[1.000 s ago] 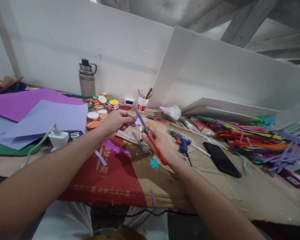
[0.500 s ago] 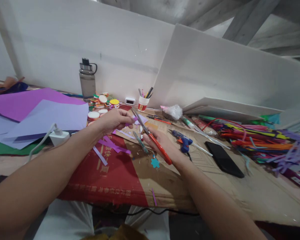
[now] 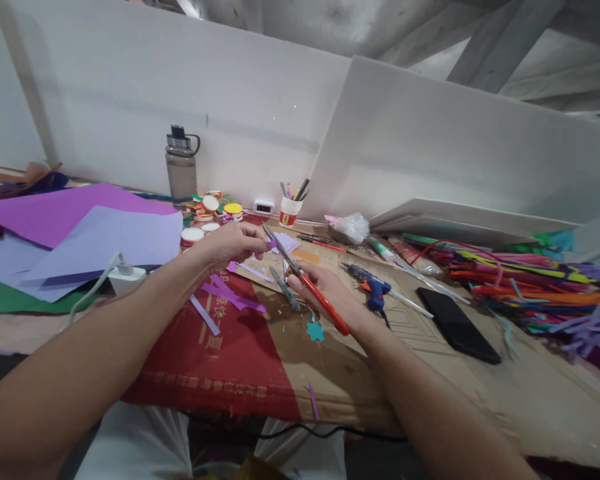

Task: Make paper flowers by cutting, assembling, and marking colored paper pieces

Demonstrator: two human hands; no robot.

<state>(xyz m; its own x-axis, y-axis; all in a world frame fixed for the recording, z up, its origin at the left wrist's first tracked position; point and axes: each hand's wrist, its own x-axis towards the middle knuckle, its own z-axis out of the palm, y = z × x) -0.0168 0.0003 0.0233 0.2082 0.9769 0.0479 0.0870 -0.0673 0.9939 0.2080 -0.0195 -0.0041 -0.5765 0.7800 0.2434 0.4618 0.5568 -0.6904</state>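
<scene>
My left hand (image 3: 235, 241) pinches a small piece of purple paper (image 3: 272, 245) at its fingertips. In my right hand (image 3: 325, 288) is a pair of scissors (image 3: 316, 298) with red handles; its blades point up and away, with the tips beside the purple paper. Whether the blades are on the paper I cannot tell. Below the hands lie a teal pen-like tool (image 3: 285, 289) and a turquoise flower-shaped cutout (image 3: 315, 329). Purple paper strips (image 3: 234, 293) are scattered on the red part of the cardboard (image 3: 220, 380).
Purple and lilac sheets (image 3: 115, 237) lie at left beside a white charger (image 3: 127, 279). A bottle (image 3: 181, 170) and a pen cup (image 3: 290, 212) stand at the back. At right are a blue glue gun (image 3: 377, 292), a black phone (image 3: 457, 325) and many colourful strips (image 3: 535, 280).
The view has shifted slightly, so everything sits a little lower and further right. Both hands keep nearly the same pose, with the scissors and purple paper still held.
</scene>
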